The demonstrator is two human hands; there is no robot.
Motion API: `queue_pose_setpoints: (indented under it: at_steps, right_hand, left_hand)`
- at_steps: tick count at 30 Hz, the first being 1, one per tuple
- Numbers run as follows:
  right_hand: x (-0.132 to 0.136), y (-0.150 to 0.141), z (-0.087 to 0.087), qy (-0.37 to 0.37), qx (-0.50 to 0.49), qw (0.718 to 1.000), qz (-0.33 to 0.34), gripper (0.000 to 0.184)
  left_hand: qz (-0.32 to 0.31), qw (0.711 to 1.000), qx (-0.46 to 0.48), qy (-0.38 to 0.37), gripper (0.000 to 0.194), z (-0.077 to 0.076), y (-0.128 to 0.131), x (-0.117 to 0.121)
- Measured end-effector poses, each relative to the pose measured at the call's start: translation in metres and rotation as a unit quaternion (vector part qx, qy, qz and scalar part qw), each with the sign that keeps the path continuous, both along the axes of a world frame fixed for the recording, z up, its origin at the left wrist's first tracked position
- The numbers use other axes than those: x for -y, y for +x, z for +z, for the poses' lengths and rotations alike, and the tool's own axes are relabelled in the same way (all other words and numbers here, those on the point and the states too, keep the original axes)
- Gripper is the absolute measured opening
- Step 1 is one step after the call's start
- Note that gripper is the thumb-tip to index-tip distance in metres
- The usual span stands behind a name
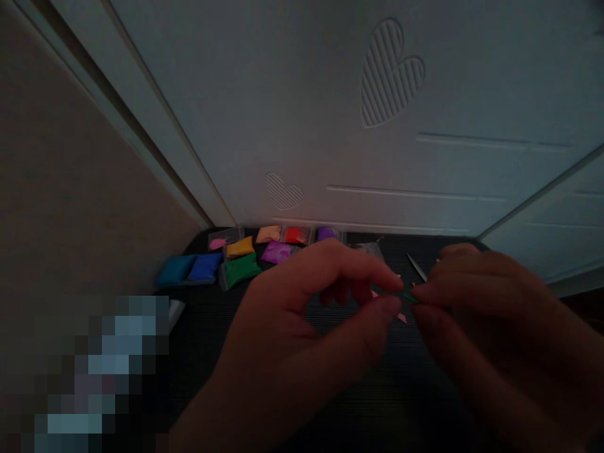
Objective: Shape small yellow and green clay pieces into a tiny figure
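Note:
My right hand (476, 308) pinches a small, thin green piece of modelling clay (410, 297) between thumb and forefinger. Close by on the left is my left hand (306, 321), its thumb and forefinger curved toward the green piece with a narrow gap between their tips. Whether the left forefinger touches the clay is hard to tell in the dim light. Pink scraps (402, 318) lie on the dark table behind the fingertips, partly hidden. A pointed metal tool (416, 267) lies beyond my right hand, which covers its near end.
Packets of coloured clay line the table's back left, among them a green packet (240, 270), a blue packet (204, 267), a yellow packet (240, 247) and a red packet (296, 235). A white panel with heart reliefs (391, 75) rises behind the table. The lower left is pixelated.

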State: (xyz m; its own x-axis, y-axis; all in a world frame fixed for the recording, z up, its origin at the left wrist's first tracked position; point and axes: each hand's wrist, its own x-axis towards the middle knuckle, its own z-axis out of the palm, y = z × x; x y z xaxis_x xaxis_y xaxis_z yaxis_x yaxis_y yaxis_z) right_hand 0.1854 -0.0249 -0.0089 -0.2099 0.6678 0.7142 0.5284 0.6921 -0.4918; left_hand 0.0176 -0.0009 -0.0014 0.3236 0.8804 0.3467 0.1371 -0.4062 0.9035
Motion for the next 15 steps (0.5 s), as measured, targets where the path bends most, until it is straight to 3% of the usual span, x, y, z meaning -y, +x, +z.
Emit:
queue_pose_setpoints:
  at_steps: [6,15]
  right_hand:
    - [-0.0012,-0.0012,0.0009,0.014,0.014,1.0,0.005,0.017]
    - [0.0002,0.0,0.0006,-0.005,-0.019,0.999,0.04,0.016]
  left_hand:
    - [-0.017,0.998,-0.027,0.046,0.014,0.0057,-0.003,-0.0018]
    - [-0.055,0.996,-0.036,0.067,0.015,0.0084,-0.0041,-0.0015]
